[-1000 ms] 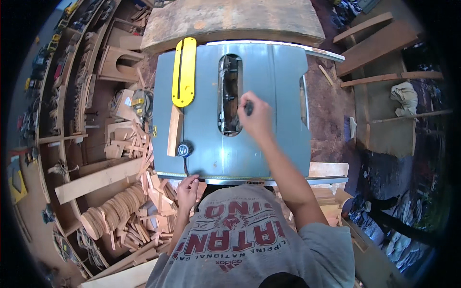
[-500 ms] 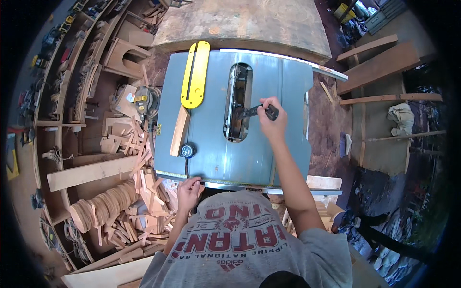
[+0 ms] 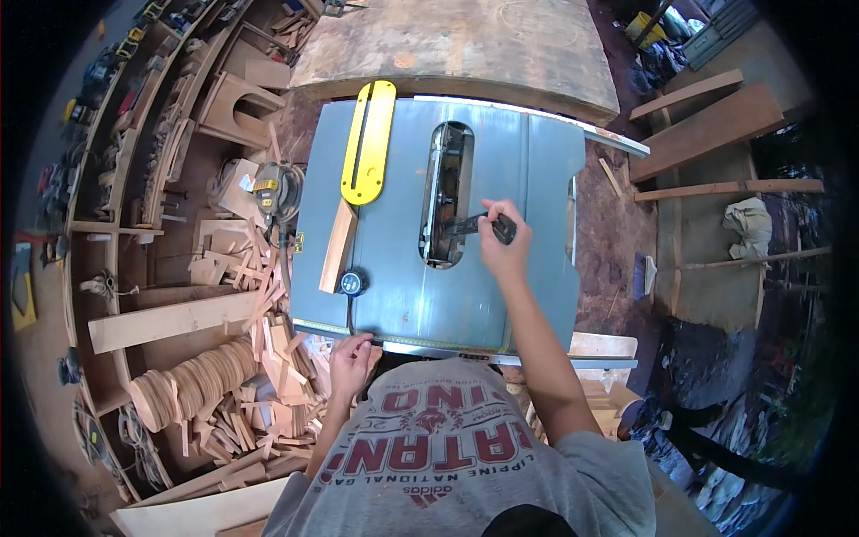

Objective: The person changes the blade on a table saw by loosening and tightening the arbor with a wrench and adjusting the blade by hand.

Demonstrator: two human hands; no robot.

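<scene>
A blue-grey table saw top [image 3: 488,300] lies before me, with a long oval throat opening [image 3: 458,166] showing the mechanism inside. My right hand [image 3: 506,246] is closed around a black-handled brush [image 3: 467,226]; its far end reaches into the opening and is hard to make out. My left hand [image 3: 351,358] is curled at the near edge, fingertips on the front rail [image 3: 420,346] with its yellow measuring scale. Left of the opening lies a yellow slotted insert plate [image 3: 365,166]. Below it are a wood strip [image 3: 338,246] and a round dark-blue gauge-like thing [image 3: 352,283].
A worn wooden table [image 3: 456,45] adjoins the saw's far side. To the left are a yellow-and-black power tool [image 3: 276,191], piled wood offcuts [image 3: 284,367], stacked rounded wood pieces [image 3: 192,385] and shelves of tools [image 3: 148,116]. Boards [image 3: 716,130] lean at the right.
My right hand and the brush have shifted slightly toward me along the opening. My left hand stays at the front rail. The whole view has moved a little.
</scene>
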